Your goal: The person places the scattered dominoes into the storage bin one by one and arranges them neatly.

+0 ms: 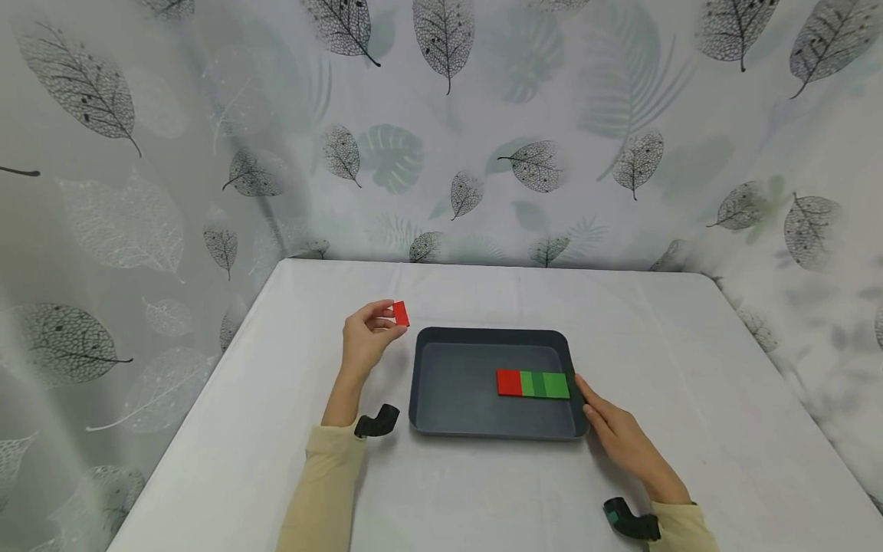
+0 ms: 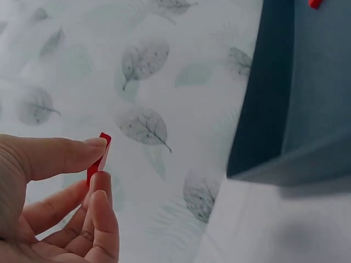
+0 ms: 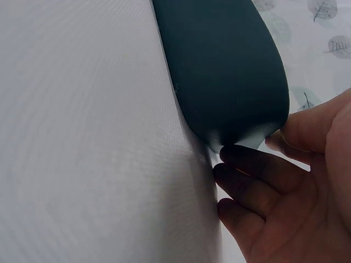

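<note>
In the head view my left hand [image 1: 367, 337] is raised left of the tray's back left corner, pinching a small flat red tile [image 1: 401, 313]. Seen from the left wrist, the thin red tile [image 2: 98, 159] stands edge-on between the thumb and fingertips. A dark grey rectangular tray [image 1: 455, 360] lies on the table. Inside it, toward the right wall, a red tile [image 1: 509, 382] and green tiles [image 1: 556, 386] form one row. My right hand [image 1: 621, 437] touches the tray's right side; in the right wrist view its fingertips [image 3: 233, 153] rest against the outer wall.
A white cloth covers the table [image 1: 662, 353]. Leaf-patterned curtains [image 1: 441, 138] hang behind it and along both sides. A black curved piece [image 1: 377, 421] sits at the left wrist, and another [image 1: 631, 520] at the right wrist.
</note>
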